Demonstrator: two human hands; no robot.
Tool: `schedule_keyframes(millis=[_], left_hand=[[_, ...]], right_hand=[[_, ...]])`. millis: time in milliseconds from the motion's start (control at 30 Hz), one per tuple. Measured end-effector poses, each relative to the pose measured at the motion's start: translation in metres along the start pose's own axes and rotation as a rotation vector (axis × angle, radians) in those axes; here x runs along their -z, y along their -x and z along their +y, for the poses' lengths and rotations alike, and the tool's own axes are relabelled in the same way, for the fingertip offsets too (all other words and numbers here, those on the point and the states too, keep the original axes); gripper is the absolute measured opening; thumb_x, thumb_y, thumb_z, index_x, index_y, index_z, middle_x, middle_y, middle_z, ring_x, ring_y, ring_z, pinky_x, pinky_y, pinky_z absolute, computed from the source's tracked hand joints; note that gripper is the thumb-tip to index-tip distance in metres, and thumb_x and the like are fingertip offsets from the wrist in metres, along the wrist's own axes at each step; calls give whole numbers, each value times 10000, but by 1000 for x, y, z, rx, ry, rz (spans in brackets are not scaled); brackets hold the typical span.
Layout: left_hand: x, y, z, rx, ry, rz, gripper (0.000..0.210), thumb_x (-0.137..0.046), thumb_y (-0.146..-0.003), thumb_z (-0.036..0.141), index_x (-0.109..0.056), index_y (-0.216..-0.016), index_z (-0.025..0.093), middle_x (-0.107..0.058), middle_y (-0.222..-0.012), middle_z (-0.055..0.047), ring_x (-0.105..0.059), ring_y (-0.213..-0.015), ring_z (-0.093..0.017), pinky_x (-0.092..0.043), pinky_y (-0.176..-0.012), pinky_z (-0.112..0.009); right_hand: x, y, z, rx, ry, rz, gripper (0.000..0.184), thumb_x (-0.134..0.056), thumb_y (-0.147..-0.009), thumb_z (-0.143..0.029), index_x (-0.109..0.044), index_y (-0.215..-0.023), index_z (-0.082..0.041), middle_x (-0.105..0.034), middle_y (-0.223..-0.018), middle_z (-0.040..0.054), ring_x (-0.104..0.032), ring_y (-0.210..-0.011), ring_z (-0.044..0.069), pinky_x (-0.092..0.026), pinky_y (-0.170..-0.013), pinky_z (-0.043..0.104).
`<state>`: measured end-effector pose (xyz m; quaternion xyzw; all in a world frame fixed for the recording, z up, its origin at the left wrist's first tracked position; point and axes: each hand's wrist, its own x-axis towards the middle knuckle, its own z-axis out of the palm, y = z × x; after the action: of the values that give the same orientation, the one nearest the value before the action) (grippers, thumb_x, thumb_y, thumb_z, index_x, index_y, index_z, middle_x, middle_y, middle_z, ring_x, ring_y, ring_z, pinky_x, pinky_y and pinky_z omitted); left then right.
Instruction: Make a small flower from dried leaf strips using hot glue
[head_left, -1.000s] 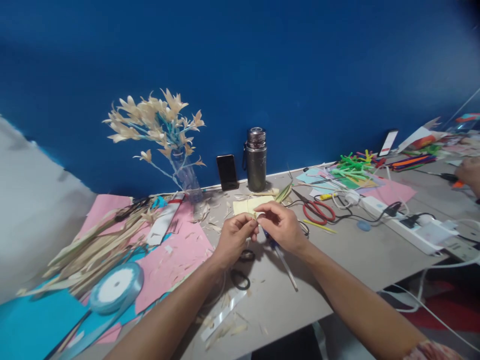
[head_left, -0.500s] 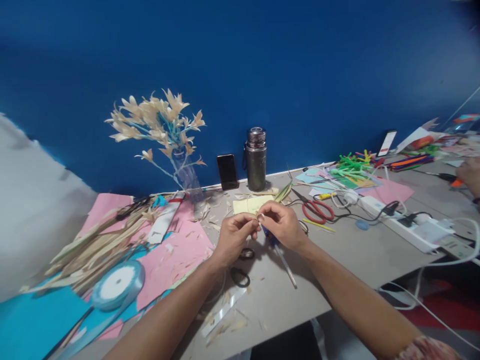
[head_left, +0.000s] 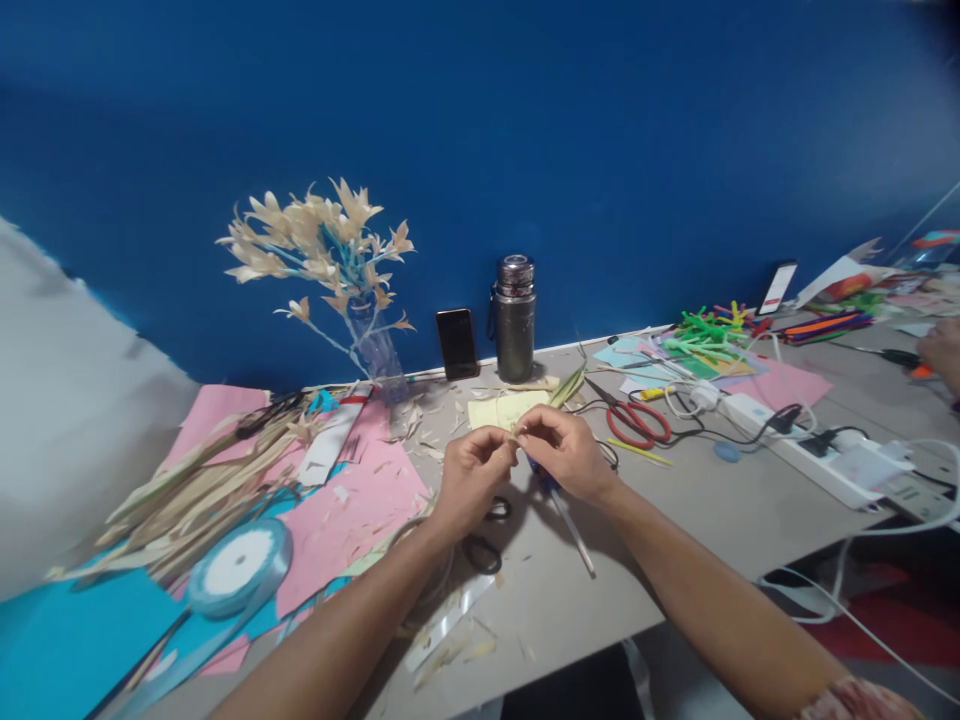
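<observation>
My left hand [head_left: 474, 474] and my right hand [head_left: 568, 452] meet fingertip to fingertip above the middle of the table. Both pinch a small pale piece [head_left: 514, 434], perhaps a bit of dried husk; most of it is hidden by the fingers. Under my right hand lies a blue tool with a white stick [head_left: 574, 535], probably a glue gun. Black-handled scissors [head_left: 481, 553] rest below my left hand, partly covered by it. Behind the hands is a yellow paper pad [head_left: 495, 411]. Red-handled scissors [head_left: 637, 424] lie to the right of it.
Husk flowers stand in a clear vase [head_left: 381, 350] beside a phone [head_left: 456, 343] and a steel flask [head_left: 515, 320]. Dried husks [head_left: 202, 490] and a ribbon roll [head_left: 240, 568] lie left on coloured paper. At right are a power strip [head_left: 799, 450] and another person's hand [head_left: 941, 350].
My left fingers have closed in more tightly beside the right fingertips. Both hands stay in nearly the same place, and the view has shifted slightly.
</observation>
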<state>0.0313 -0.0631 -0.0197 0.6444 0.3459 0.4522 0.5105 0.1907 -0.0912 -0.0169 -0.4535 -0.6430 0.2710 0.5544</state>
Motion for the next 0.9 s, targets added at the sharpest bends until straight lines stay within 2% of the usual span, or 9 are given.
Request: schedule_keyframes(millis=[67,200,233,333,400,667,900], left_hand=[[1,-1,1,4,13,13,176,-676,-805,300,-675,-707,154,-593,-590,19,-501,-520,-91,-391,-547,-219],[1,-1,2,-4,14,14,176,-701,-795,309,-713,-713,154,-579,-550,25,-478,-505,-85,-372,-527,-210],[1,-1,3,-9,16,8,172,-698,-797,300,-721,-709,154,-581,-547,23,-479,-506,-85,-372,-525,-210],[2,-1,6,-18,35,-7,143,-702,-783,264,-736,-695,156,-630,-592,4,-498,-513,-88,-386,-524,-211],[3,-2,7,-24,51,-17,132,-717,-769,252,-741,-679,159,-642,-602,0,-502,-509,-89,-391,-518,-212],[5,-1,8,-133,56,-100,162,-710,-828,283,-746,-719,169,-632,-644,-4,-512,-535,-88,-413,-541,-213],[6,-3,7,-226,12,-92,130,-671,-846,250,-719,-756,171,-634,-722,-15,-541,-554,-93,-440,-549,-215]], right_hand=[[-1,1,1,-18,-32,-12,90,-623,-816,-217,-640,-898,-186,-619,-794,0,-506,-616,109,-405,-551,239],[-1,2,1,6,-37,40,363,-699,-793,-271,-605,-1137,-204,-612,-888,7,-461,-578,91,-407,-516,233],[0,2,1,48,-7,65,358,-713,-790,-274,-610,-1127,-210,-607,-894,8,-462,-581,91,-415,-523,237],[3,3,0,212,104,125,190,-714,-800,-236,-644,-976,-217,-605,-902,15,-481,-604,99,-420,-538,247],[4,3,-1,272,140,123,131,-702,-811,-210,-648,-930,-217,-609,-914,20,-487,-612,104,-413,-534,250],[5,4,0,222,97,98,178,-737,-825,-249,-639,-971,-223,-598,-875,0,-485,-616,105,-412,-544,241],[15,1,2,230,98,105,200,-786,-796,-278,-662,-944,-223,-617,-864,1,-484,-617,110,-410,-562,247]])
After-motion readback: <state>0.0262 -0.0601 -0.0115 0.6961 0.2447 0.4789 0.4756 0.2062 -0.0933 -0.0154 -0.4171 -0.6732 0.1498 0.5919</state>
